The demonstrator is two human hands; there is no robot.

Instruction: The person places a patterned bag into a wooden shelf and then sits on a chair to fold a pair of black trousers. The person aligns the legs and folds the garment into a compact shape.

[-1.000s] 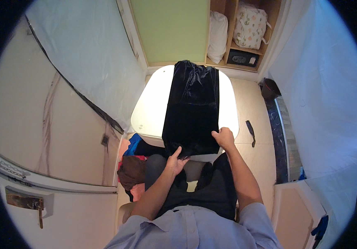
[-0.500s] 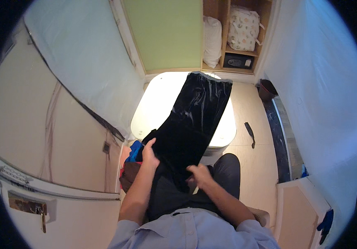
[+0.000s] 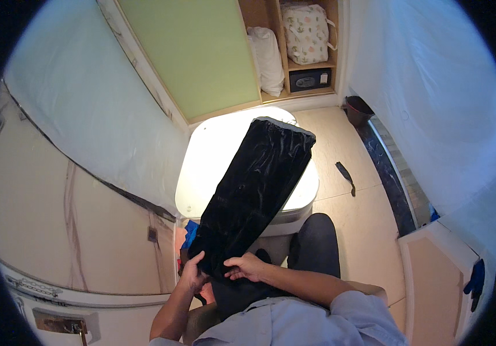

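Note:
A long piece of black, velvet-like cloth (image 3: 253,179) with a pale, frayed-looking far edge stretches from my lap over the white, rounded-corner table (image 3: 201,167). Its near end is gathered between my two hands. My left hand (image 3: 193,272) grips the near left corner, the thumb on top and the other fingers partly hidden. Close by on the right, my right hand (image 3: 245,267) pinches the same end with the fingertips. I cannot tell whether the cloth is a finished garment.
Blue and red cloths (image 3: 190,233) lie left of my legs. A black strap (image 3: 346,177) lies on the tiled floor, with a dark bin (image 3: 358,109) beyond. Ahead, an open cupboard holds a patterned bag (image 3: 307,34), a white pillow (image 3: 268,60) and a black safe (image 3: 310,79).
Both hands have come nearer my body and closer together, drawing the black cloth back toward me. My view has shifted and turned slightly.

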